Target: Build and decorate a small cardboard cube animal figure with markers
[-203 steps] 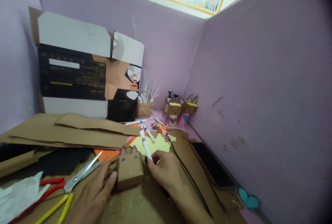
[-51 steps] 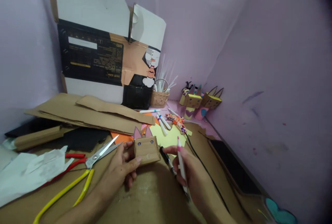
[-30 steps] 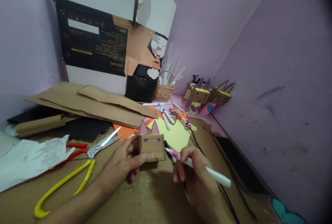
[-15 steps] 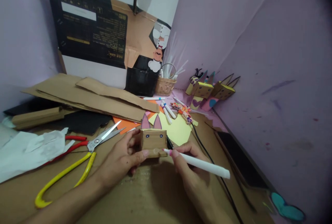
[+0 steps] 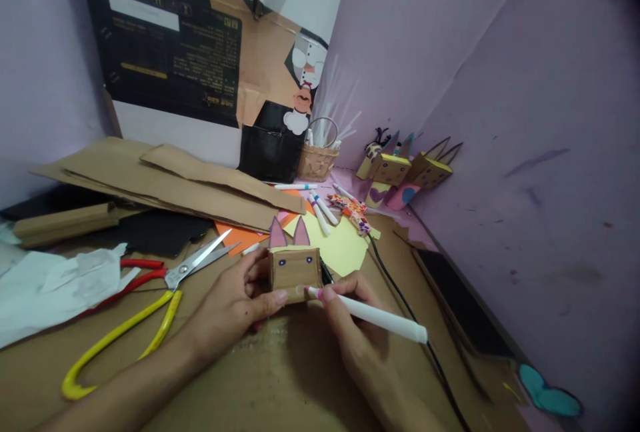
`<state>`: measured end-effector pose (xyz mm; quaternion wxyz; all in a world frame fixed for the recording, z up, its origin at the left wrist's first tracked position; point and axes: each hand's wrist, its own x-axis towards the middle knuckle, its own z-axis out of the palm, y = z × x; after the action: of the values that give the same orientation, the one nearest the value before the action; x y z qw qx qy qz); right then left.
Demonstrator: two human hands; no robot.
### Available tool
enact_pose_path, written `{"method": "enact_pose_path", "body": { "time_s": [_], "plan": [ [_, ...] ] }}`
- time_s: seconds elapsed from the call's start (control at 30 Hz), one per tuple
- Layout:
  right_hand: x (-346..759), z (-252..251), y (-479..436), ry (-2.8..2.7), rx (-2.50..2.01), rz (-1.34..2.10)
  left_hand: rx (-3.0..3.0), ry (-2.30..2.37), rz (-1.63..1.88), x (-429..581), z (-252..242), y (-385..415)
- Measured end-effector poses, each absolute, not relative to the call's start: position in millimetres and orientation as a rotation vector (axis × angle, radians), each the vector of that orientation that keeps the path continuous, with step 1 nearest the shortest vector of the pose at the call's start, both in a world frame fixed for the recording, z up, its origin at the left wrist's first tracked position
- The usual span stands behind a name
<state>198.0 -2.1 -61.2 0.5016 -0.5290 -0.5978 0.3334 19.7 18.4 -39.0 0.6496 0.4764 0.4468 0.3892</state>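
My left hand [image 5: 253,299] grips the left side of a small cardboard animal head [image 5: 295,273], thumb across its lower front. The box-shaped head has two dark drawn eyes and two upright pink ears [image 5: 301,232]. Between the thumb and fingers of my right hand [image 5: 350,315] is a white marker [image 5: 383,321] with a pink tip. That tip is at the lower front of the head, right of my left thumb; whether it touches cannot be told. A dark object, partly hidden, shows behind the head's right edge.
Yellow-and-red-handled scissors [image 5: 173,279] lie open at left beside crumpled white paper [image 5: 60,285]. Cardboard sheets [image 5: 165,182], loose markers [image 5: 320,212] and yellow paper [image 5: 345,249] lie behind. A black cable [image 5: 395,285] runs along the right. Finished-looking cardboard animals [image 5: 393,169] stand in the corner.
The marker and my right hand have shifted slightly left along the lower front of the cardboard head. My left hand keeps its hold. The whole view has shifted a little.
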Motion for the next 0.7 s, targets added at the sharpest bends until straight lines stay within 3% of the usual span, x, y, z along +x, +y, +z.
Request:
{"method": "enact_pose_path", "body": {
  "time_s": [0.7],
  "plan": [
    [198.0, -62.6, -3.0, -1.514, -1.277, 0.735, 1.068, 1.011, 0.894, 19.8, -38.2, 17.5]
  ]
}}
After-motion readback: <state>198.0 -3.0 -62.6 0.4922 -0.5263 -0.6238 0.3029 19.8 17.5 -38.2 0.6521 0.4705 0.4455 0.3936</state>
